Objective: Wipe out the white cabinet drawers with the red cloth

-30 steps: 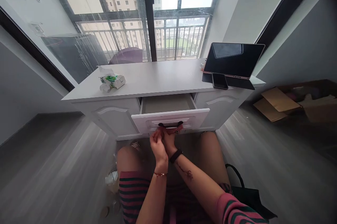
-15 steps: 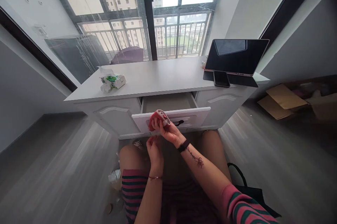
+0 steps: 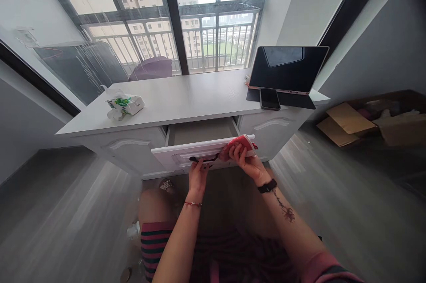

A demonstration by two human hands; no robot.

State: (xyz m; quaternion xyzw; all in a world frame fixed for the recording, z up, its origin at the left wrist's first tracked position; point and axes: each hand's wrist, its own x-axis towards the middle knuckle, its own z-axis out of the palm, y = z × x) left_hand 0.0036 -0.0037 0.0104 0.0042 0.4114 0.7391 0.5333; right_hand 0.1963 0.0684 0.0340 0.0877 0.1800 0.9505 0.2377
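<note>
A white drawer [image 3: 166,159] stands pulled out of the white cabinet, and the part of its inside that shows is bare grey. My left hand [image 3: 197,176] is at the dark handle [image 3: 209,158] on the drawer front, its fingers curled onto it from below. In my right hand [image 3: 248,163] is a folded red cloth [image 3: 241,142] with a pale edge, pinched between the fingers just in front of the drawer's right part. The cloth overlaps the drawer's top edge in the view; whether they touch is unclear.
On the cabinet top [image 3: 193,96] lie a tissue pack [image 3: 124,104] at the left and, at the right, a tablet [image 3: 288,70] with a phone [image 3: 270,99] before it. Open cardboard boxes [image 3: 353,119] stand on the floor at the right.
My right hand has moved right with the red cloth, away from my left hand. My left hand has risen to the drawer handle and taken hold of it. The view has shifted slightly.
</note>
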